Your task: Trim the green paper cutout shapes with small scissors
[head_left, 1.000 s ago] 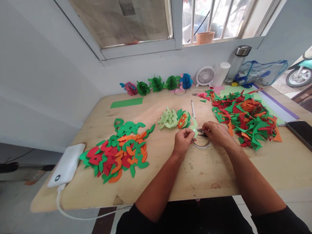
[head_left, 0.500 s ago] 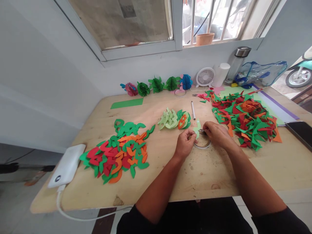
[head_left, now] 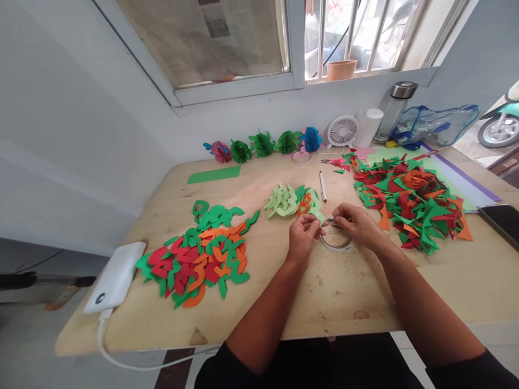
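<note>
My left hand [head_left: 303,235] pinches a light green paper piece [head_left: 318,216] near the middle of the table. Just right of it, the fingers of my right hand [head_left: 354,222] are closed on the upper edge of a roll of tape [head_left: 336,247], which stretches between the two hands on the table. Behind my left hand lie a pile of light green paper pieces [head_left: 280,200] and an orange cutout [head_left: 304,203] with green ones. A white pen [head_left: 323,186] rests beyond my hands.
Cut paper shapes [head_left: 190,265] lie left, scraps [head_left: 413,202] right. A power bank [head_left: 115,276] sits at the left edge, a phone [head_left: 503,221] at the right. Paper ornaments [head_left: 263,143], a fan [head_left: 343,131] and a bottle [head_left: 395,111] line the wall.
My left hand has moved slightly left with the light green piece, away from my right hand. The right hand stays at the tape roll.
</note>
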A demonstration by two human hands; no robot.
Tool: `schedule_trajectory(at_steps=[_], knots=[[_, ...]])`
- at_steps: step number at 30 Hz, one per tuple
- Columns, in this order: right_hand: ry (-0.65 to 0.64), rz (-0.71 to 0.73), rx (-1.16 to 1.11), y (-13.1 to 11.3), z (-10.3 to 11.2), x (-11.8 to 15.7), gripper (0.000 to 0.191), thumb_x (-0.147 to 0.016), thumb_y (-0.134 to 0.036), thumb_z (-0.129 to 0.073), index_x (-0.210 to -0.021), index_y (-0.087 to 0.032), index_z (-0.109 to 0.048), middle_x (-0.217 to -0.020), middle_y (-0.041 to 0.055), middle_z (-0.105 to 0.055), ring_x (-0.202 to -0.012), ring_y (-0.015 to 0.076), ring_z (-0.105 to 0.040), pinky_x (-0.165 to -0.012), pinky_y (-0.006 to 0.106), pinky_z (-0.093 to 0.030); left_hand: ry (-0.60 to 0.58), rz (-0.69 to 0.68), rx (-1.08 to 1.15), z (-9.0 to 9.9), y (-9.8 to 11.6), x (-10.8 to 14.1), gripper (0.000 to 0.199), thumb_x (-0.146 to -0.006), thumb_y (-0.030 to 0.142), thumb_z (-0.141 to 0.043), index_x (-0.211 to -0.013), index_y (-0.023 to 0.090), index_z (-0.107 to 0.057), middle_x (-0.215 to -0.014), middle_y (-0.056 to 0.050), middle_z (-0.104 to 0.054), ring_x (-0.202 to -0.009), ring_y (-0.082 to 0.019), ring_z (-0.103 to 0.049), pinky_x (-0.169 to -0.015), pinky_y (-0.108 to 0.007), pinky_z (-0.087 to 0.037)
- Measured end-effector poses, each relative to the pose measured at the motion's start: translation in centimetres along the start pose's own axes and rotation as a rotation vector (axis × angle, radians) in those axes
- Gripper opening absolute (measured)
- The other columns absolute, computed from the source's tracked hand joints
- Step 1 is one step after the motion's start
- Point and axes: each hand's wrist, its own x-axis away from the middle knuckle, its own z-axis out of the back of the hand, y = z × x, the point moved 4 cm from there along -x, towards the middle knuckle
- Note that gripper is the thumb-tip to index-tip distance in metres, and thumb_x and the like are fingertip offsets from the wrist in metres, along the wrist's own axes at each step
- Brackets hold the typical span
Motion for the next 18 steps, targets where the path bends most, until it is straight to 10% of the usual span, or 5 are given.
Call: schedule_trajectory(at_steps=[9,18], knots=[[-0.064,-0.147,-0.41,-2.2,-0.5,0.7,0.017,-0.068,-0.033,-0.056,-0.074,-0.017,-0.054,-0.058,-0.004,-0.05,-0.049,0.0086,-0.042,-0.046,0.022,-0.03,0.133,-0.296,-0.236,0.5,1.0,0.9,0.032,-0.078,0.02,-0.056,-0.108,0.018,-0.044,-0.07,-0.001,-0.068,-0.055,-0.011,-0.062,-0.057,-0.022,-0.048],[-0.079,-0.204,-0.617,-2.1,-1.2,0.8,0.023,-0.064,-0.035,-0.063,-0.074,-0.017,-0.053,-0.061,-0.0031,-0.054,-0.052,0.0083,-0.047,-0.051,0.022,-0.037,0.091,-0.559,-0.579,0.2,1.4,1.4,0.017,-0.081,0.02,-0.051,-0.091,0.018,-0.065,-0.078,-0.004,-0.07,-0.065,-0.012,-0.065,-0.063,-0.021,-0.052]])
